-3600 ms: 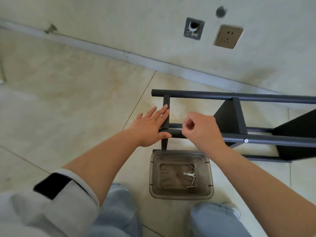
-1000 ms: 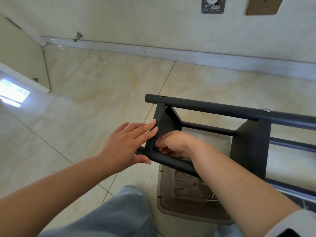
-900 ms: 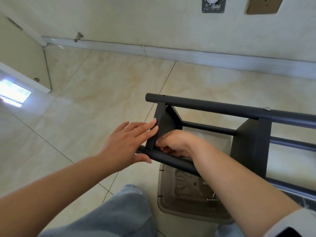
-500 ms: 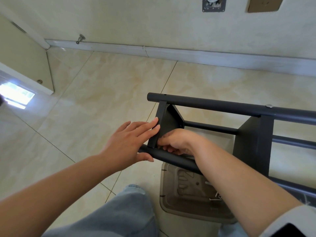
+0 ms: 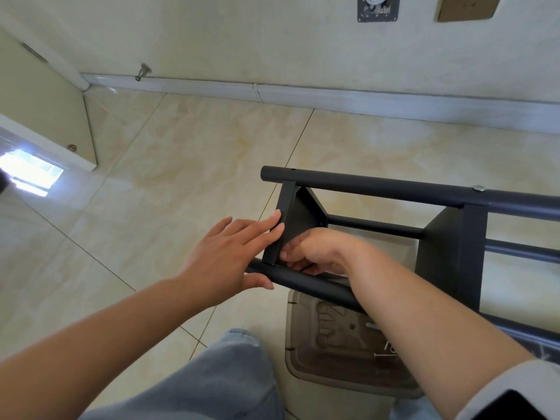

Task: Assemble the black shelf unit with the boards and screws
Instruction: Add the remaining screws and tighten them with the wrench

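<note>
Left hand (image 5: 230,256), fingers straight, presses the end board (image 5: 298,221) of the black shelf unit (image 5: 394,189) lying on the floor (image 5: 181,165); right hand (image 5: 315,251) curls at the board's lower corner, its hold unclear.

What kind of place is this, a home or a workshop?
Probably a room in a home: glossy beige floor tiles, a white baseboard under a plastered wall, a wall socket and a door stopper.

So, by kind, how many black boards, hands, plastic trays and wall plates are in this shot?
Black boards: 2 (end board, middle board)
Hands: 2 (left hand, right hand)
Plastic tray: 1
Wall plates: 2 (grey plate, tan socket)
Total: 7
</note>
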